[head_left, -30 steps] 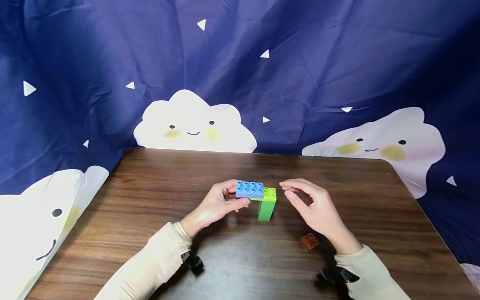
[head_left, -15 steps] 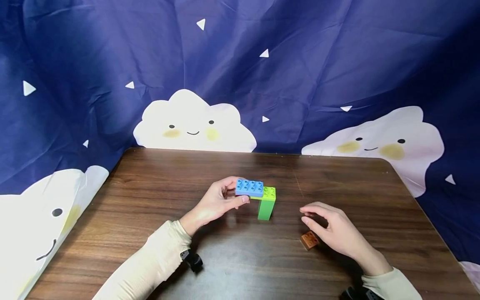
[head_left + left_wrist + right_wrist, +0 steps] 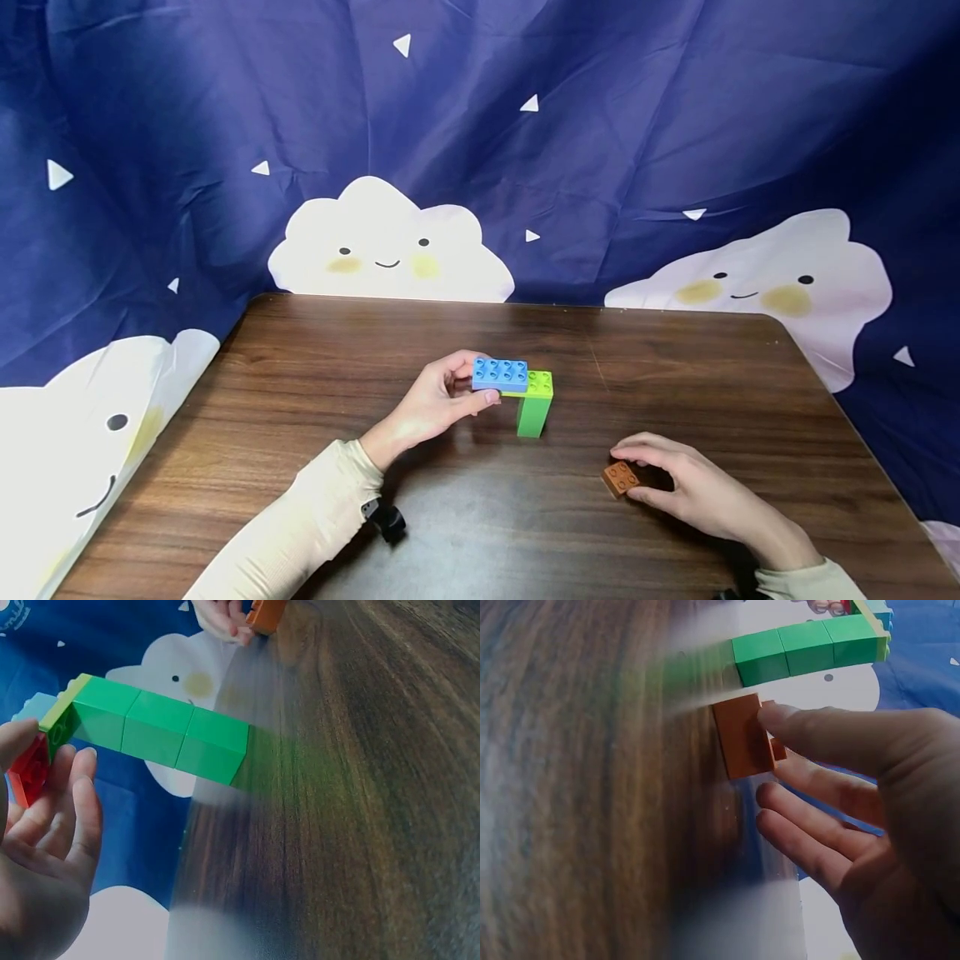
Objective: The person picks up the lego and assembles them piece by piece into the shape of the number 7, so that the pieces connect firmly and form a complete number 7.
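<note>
My left hand (image 3: 427,407) grips the left end of a structure of toy building bricks, thumb in front and fingers behind. On top sits a blue brick (image 3: 499,374), overlapping a lime green brick (image 3: 540,383). A red brick (image 3: 30,774) shows below them at my left fingers. Under the lime brick's right end stands a column of three green bricks (image 3: 154,727), its foot at the tabletop. My right hand (image 3: 690,483) is at a small brown brick (image 3: 619,479) on the table, with loosely bent fingers behind it and the thumb tip right at its near side.
The dark wooden table (image 3: 337,342) reaches back to a blue curtain (image 3: 570,167) with white clouds. A black wrist strap device (image 3: 386,521) hangs at the left sleeve.
My right hand has moved from beside the green column down and to the right, to the brown brick. The left hand and the brick structure have stayed in place.
</note>
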Demonstrator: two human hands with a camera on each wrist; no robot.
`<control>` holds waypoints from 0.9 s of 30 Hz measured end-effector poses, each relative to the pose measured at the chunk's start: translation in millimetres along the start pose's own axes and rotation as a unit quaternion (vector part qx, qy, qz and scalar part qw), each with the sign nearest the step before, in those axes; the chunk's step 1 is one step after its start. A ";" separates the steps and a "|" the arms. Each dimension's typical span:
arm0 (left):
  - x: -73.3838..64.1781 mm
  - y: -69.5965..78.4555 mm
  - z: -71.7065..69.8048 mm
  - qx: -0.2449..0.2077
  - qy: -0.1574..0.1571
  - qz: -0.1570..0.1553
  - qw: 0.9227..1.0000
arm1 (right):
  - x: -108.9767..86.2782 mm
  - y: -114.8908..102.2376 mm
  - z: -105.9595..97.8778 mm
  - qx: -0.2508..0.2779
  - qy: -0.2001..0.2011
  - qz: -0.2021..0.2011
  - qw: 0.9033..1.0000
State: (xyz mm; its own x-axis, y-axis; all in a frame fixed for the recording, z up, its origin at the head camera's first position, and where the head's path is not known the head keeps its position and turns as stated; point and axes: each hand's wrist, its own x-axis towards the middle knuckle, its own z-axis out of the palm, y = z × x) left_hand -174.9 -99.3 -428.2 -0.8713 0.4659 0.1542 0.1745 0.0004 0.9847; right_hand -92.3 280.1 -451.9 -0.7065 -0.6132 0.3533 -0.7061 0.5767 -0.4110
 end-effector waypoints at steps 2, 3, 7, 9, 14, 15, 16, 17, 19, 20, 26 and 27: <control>-0.1 0.3 0.4 0.001 0.003 -0.001 1.000 | 0.3 1.7 2.7 0.001 0.003 -0.015 1.000; -0.2 0.4 0.7 0.001 0.005 -0.001 1.000 | 0.6 2.5 3.9 0.002 0.006 -0.021 1.000; -0.3 -0.8 1.7 -0.005 0.006 0.008 1.000 | 2.5 2.8 7.0 0.009 0.015 -0.021 1.000; -0.3 -1.2 1.9 -0.006 0.005 0.014 1.000 | 3.4 1.6 7.0 0.011 0.018 -0.007 1.000; -0.2 -0.9 1.8 0.001 0.005 0.017 1.000 | 7.9 -3.7 4.7 0.008 0.044 0.038 0.998; -0.1 -0.9 1.7 0.003 0.006 0.017 1.000 | 9.4 -4.8 4.1 0.010 0.053 0.043 0.998; 0.0 -0.8 1.6 0.005 0.006 0.015 1.000 | 11.0 -5.8 3.4 0.012 0.063 0.049 0.997; 0.1 -0.6 1.6 0.005 0.007 0.014 1.000 | 13.0 -6.9 2.6 0.014 0.074 0.053 0.996; 0.3 -0.9 1.4 0.008 0.006 0.015 1.000 | 17.7 -9.3 0.7 0.021 0.093 0.060 0.994; 0.3 -0.8 1.3 0.008 0.005 0.016 1.000 | 20.4 -10.6 -0.2 0.026 0.101 0.064 0.992; 0.6 -1.2 0.9 0.014 0.004 0.025 1.000 | 40.0 -19.9 -6.5 0.039 0.141 0.081 0.986; 0.9 -1.6 0.9 0.015 0.004 0.025 1.000 | 43.9 -21.5 -7.5 0.039 0.145 0.080 0.985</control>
State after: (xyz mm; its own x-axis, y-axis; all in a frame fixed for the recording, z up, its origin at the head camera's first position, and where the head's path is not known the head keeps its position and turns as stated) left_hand -175.5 -98.1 -429.6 -0.8650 0.4583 0.2044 0.2318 0.0038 0.9728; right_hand -108.5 244.8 -421.2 -0.8008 -0.3307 0.4993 -0.5863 0.6030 -0.5409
